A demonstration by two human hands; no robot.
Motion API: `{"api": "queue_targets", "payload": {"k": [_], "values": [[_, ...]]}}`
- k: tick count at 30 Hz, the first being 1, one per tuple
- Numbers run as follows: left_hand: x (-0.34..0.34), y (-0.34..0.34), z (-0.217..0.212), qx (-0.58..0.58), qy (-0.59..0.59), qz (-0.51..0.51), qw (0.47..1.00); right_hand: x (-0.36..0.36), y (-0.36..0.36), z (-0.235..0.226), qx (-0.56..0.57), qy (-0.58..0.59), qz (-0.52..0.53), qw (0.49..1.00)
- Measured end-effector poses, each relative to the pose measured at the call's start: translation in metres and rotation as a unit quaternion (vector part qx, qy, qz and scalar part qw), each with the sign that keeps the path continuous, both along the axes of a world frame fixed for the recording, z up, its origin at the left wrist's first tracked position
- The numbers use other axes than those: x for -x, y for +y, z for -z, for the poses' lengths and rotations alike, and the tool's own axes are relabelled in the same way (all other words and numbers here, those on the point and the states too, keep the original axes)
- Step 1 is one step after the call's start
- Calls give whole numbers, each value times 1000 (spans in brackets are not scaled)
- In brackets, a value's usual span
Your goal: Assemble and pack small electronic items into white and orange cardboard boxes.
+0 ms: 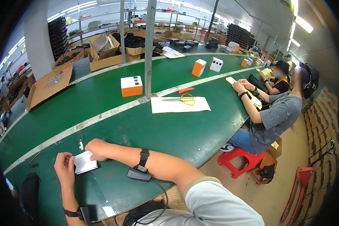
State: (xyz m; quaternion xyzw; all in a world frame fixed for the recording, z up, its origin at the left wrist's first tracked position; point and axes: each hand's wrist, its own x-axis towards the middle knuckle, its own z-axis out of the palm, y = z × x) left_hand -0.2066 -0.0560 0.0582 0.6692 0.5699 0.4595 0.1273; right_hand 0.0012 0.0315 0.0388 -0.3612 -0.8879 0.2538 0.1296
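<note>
A small white card or flat packet (85,162) lies on the green table (169,128) near its front edge. My left hand (65,168) holds the card's left edge, with a small dark thing pinched between the fingers. On the card's upper right corner rests my right hand (98,149), fingers curled under and pressing down. Both wrists wear black straps, and a dark device (138,174) with a cable hangs from the right one.
An orange and white box (132,86) stands mid-table beside a metal post (149,49). Yellow-handled scissors (184,99) lie on a white sheet (179,105). Two seated people work at the right. Cardboard boxes line the far side. A red stool (239,160) stands on the floor.
</note>
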Motion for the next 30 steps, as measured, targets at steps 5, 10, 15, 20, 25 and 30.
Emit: {"api": "queue_targets", "payload": {"k": [5,10,15,20,25,30], "values": [[-14,-5,-4,2,43,30,999,-4,0,3,6,2,13,1000],[-10,-4,-3,21,50,-12,998,-6,-1,1,11,0,15,1000],[-6,-1,8,59,48,4,997,-6,-1,1,13,10,13,1000],[-8,-2,6,71,44,2,996,-6,-1,1,13,12,12,1000],[-14,-4,0,87,36,3,996,-7,-1,1,18,6,25,999],[-13,-5,-1,91,36,7,995,-8,-4,-3,19,1,17,1000]]}}
